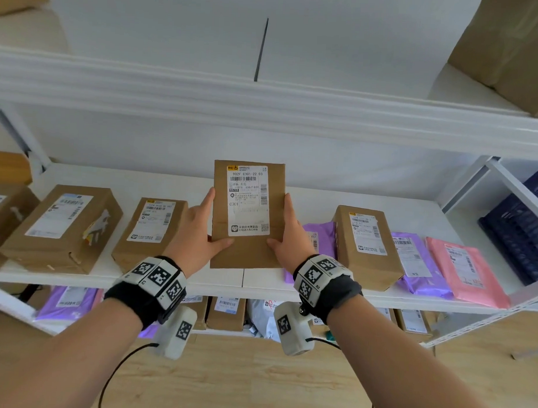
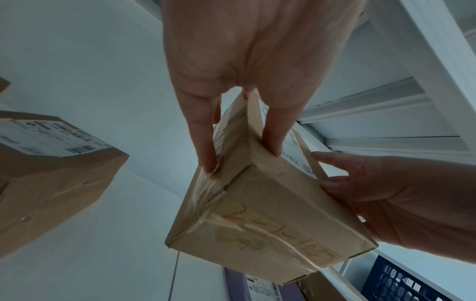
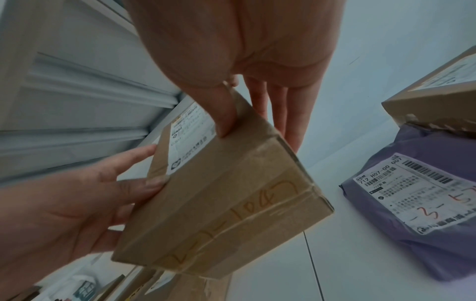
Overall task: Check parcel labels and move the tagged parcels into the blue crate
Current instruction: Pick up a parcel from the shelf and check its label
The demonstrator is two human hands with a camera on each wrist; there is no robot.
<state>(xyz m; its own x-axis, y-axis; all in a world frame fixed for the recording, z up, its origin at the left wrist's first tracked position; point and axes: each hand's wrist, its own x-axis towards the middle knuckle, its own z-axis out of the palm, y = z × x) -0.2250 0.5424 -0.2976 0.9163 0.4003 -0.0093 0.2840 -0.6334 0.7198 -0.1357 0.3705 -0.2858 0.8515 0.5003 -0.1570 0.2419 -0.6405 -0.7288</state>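
Brown parcel [image 1: 248, 215] lifted above shelf [image 1: 307, 202], gripped between left hand [image 1: 196, 232] and right hand [image 1: 291, 232], label up.

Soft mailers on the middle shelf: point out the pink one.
The pink mailer lies flat at the far right end of the shelf, overlapping a purple mailer; the other soft mailers there are purple.

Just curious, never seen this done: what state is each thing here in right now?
Held parcel: lifted off the shelf, upright, label facing the person.
Left hand: grips the parcel's left edge.
Right hand: grips its right edge.
Parcels on the shelf: lying flat, labels up.
Blue crate: at the shelf's right end, contents not visible.
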